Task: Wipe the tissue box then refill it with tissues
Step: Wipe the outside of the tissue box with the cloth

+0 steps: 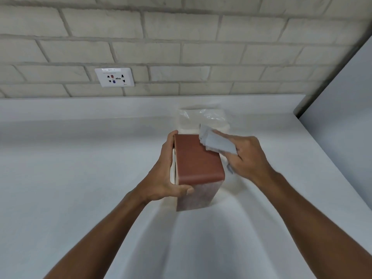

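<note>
A reddish-brown tissue box (198,161) is held tipped on its side just above the white counter (80,168). My left hand (168,174) grips its left side, thumb on the near end and fingers curled over the far edge. My right hand (247,156) holds a crumpled pale cloth (215,141) and presses it against the box's far right corner. Behind the box lies a clear plastic pack of white tissues (203,117), partly hidden by the cloth and box.
A beige brick wall with a white power socket (114,77) rises behind the counter's raised back ledge. A grey panel (346,93) bounds the counter on the right, beyond the counter's edge.
</note>
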`<state>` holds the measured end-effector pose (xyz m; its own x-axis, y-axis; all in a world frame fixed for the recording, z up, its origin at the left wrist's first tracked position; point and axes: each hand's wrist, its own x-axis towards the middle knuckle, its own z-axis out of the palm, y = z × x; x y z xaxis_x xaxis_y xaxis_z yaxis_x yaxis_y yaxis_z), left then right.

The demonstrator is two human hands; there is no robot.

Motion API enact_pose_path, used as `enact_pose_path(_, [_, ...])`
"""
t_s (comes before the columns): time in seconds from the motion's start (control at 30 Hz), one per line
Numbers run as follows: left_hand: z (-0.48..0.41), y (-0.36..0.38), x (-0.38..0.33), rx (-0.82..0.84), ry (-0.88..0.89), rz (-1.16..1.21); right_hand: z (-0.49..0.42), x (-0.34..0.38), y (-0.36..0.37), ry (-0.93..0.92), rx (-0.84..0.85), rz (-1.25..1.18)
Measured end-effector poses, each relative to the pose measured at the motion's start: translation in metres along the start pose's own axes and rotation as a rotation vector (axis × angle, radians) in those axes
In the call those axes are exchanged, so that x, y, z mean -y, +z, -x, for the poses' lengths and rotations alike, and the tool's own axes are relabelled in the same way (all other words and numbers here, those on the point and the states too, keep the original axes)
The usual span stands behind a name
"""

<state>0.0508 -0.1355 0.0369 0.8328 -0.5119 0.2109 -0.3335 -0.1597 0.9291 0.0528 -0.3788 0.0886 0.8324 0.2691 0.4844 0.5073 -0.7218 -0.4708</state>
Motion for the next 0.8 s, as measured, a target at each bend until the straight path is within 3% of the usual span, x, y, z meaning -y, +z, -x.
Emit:
enact_pose_path(0.17, [0.001,0.0,-0.001,-0.005,-0.024,-0.008,-0.025,0.001,0.003,0.143,0.068,0.017])
enact_pose_path(0.4, [0.005,-0.002,0.004,0.03,-0.111,0.008,0.005,0.023,0.003,0.022,0.102,0.155])
enact_pose_path(0.57, [0.002,-0.006,0.002,0.066,-0.144,-0.007,-0.017,0.019,-0.008,0.111,0.129,0.091])
enact_pose_path(0.67, [0.003,-0.005,0.005,0.056,-0.157,-0.026,-0.021,0.045,0.004,-0.007,0.291,0.23])
enact_pose_path(0.8, [0.004,-0.005,0.006,0.038,-0.148,-0.02,-0.024,0.059,0.009,-0.099,0.488,0.171])
